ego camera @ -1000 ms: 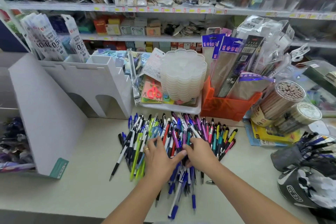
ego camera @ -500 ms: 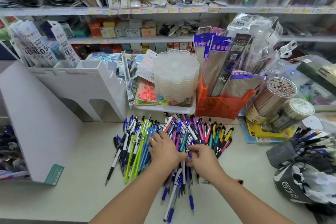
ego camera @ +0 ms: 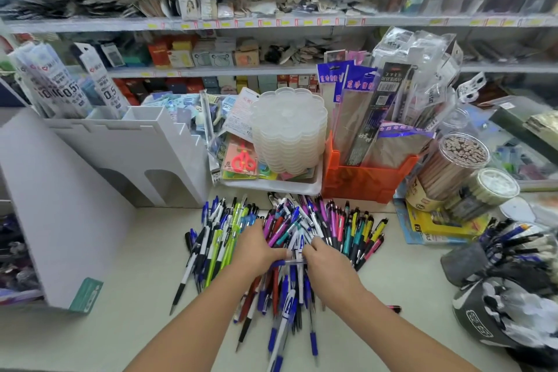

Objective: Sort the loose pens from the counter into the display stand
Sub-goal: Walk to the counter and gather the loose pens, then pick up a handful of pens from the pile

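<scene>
Gathering a matched handful is the step in hand, as I judge it: both hands work in the middle of the sprawling heap of loose plastic pens (ego camera: 290, 251), blue, green, purple, yellow and red, lying on the pale counter (ego camera: 126, 323). The left hand (ego camera: 256, 251) and right hand (ego camera: 327, 261) sit close together, fingers curled down into the pile and seemingly pinching a few blue-and-white barrels between them; exactly how many I cannot tell. To do it well, pull only one colour, align the tips one way, and lift clear before the neighbours drag along. The white stepped cardboard display stand (ego camera: 129, 157) stands well apart to the left, so the bunch needs a firm grip for the carry.
</scene>
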